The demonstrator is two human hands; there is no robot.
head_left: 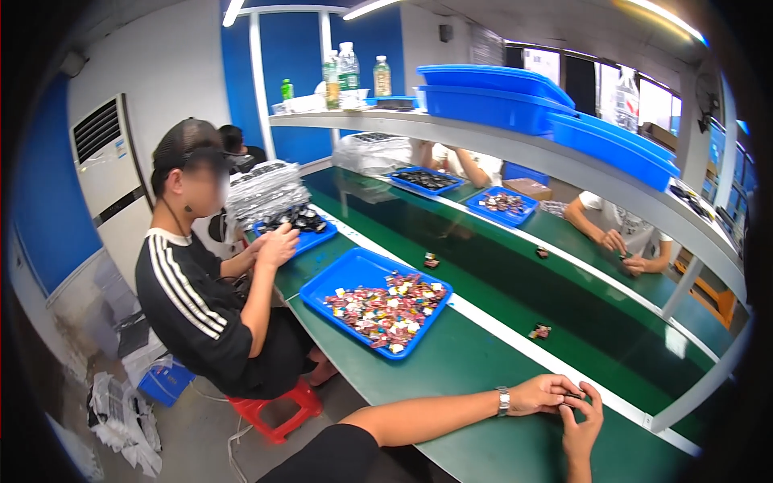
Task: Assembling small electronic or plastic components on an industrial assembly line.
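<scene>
My left hand point(541, 394), with a metal-banded watch point(503, 401) on its wrist, reaches in over the green worktop at the lower right. Its fingers are pinched together against those of my right hand point(583, 427). Between the fingertips of both hands sits a small dark piece point(572, 395), mostly covered, so its kind does not show. To the left of my hands lies a blue tray point(310, 291) heaped with small brown, white and yellow parts point(382, 314).
A green conveyor belt point(499, 294) carries a few small parts beyond the white rail point(515, 338). A co-worker point(185, 274) sits at left on a red stool point(278, 410), handling black parts. Another person point(620, 233) works across the belt. Blue bins point(491, 101) stand on the overhead shelf point(362, 121).
</scene>
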